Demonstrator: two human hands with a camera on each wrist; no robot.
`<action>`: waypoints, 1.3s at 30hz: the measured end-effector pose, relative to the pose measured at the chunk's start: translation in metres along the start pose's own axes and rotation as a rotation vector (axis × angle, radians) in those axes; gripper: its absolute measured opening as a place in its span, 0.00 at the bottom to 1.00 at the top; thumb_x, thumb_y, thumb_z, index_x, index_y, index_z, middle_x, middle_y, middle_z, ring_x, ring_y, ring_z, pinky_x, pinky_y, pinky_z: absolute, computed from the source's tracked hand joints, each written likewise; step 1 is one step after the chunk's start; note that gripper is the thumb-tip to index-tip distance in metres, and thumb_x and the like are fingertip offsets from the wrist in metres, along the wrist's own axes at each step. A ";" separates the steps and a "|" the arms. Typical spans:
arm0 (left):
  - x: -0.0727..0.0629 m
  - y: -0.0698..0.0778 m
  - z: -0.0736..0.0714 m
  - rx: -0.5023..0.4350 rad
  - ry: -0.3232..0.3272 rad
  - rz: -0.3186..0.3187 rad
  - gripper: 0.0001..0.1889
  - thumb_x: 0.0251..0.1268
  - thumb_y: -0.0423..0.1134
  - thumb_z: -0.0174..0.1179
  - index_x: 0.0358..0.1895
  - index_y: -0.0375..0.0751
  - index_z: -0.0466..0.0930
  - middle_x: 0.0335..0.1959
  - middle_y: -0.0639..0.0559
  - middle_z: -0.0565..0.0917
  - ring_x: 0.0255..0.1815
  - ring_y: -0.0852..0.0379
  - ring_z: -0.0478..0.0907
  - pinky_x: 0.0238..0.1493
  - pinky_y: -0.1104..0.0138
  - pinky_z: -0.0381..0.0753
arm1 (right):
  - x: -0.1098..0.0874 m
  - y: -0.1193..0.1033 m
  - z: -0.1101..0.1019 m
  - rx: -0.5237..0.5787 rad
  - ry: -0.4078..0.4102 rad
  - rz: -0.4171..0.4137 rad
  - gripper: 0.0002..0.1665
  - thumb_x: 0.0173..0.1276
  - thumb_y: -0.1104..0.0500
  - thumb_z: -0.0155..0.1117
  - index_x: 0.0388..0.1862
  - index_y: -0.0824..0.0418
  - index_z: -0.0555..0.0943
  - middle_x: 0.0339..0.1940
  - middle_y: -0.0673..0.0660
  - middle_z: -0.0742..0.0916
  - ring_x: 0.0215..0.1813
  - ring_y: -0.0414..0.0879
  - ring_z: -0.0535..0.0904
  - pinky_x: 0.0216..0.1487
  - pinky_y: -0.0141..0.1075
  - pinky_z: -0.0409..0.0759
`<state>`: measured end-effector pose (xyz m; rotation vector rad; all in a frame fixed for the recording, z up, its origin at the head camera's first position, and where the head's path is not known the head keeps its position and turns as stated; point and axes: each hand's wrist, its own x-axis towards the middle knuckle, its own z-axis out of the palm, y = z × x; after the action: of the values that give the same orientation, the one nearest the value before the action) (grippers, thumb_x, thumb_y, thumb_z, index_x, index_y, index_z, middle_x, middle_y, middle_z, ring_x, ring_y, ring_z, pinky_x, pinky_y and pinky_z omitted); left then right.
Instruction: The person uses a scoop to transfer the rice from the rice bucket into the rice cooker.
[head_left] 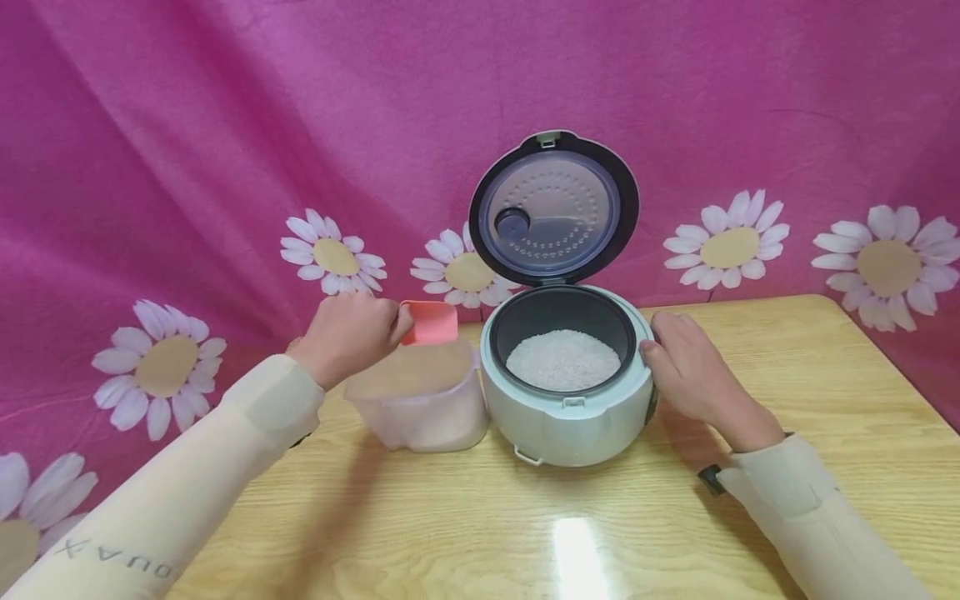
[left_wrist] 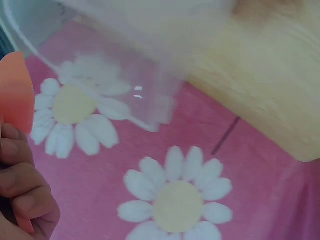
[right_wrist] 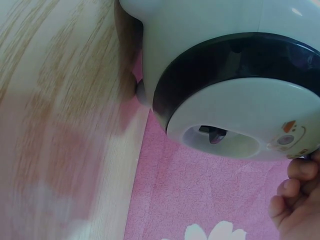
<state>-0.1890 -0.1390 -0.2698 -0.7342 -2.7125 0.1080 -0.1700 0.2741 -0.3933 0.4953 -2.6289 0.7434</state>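
Observation:
In the head view my left hand [head_left: 352, 333] grips an orange-pink scoop [head_left: 435, 323] above a translucent plastic container [head_left: 420, 421] with pale contents low inside. The left wrist view shows the curled fingers [left_wrist: 22, 182] round the handle of the scoop [left_wrist: 17, 95]. To the right of the container stands a pale green rice cooker [head_left: 577, 429], its lid [head_left: 555, 208] raised. White rice [head_left: 564, 360] lies in the dark inner pot [head_left: 517, 321]. My right hand [head_left: 693, 371] holds the cooker's right edge, thumb by the rim.
Cooker and container stand side by side on a light wooden table [head_left: 465, 525]. Close behind them hangs a magenta cloth [head_left: 337, 108] with white daisies. The raised lid stands near this cloth. The table's right edge slants toward the front.

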 end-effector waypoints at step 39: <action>-0.008 0.002 0.039 0.263 -0.507 0.070 0.14 0.65 0.36 0.60 0.19 0.44 0.76 0.16 0.54 0.72 0.18 0.56 0.68 0.24 0.61 0.78 | -0.001 -0.001 -0.009 -0.134 0.015 -0.057 0.08 0.72 0.56 0.52 0.38 0.60 0.74 0.30 0.55 0.77 0.42 0.51 0.69 0.47 0.47 0.67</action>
<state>-0.1938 -0.1406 -0.3094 -0.8082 -3.0463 0.7451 -0.1665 0.2789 -0.3862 0.5223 -2.6172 0.5474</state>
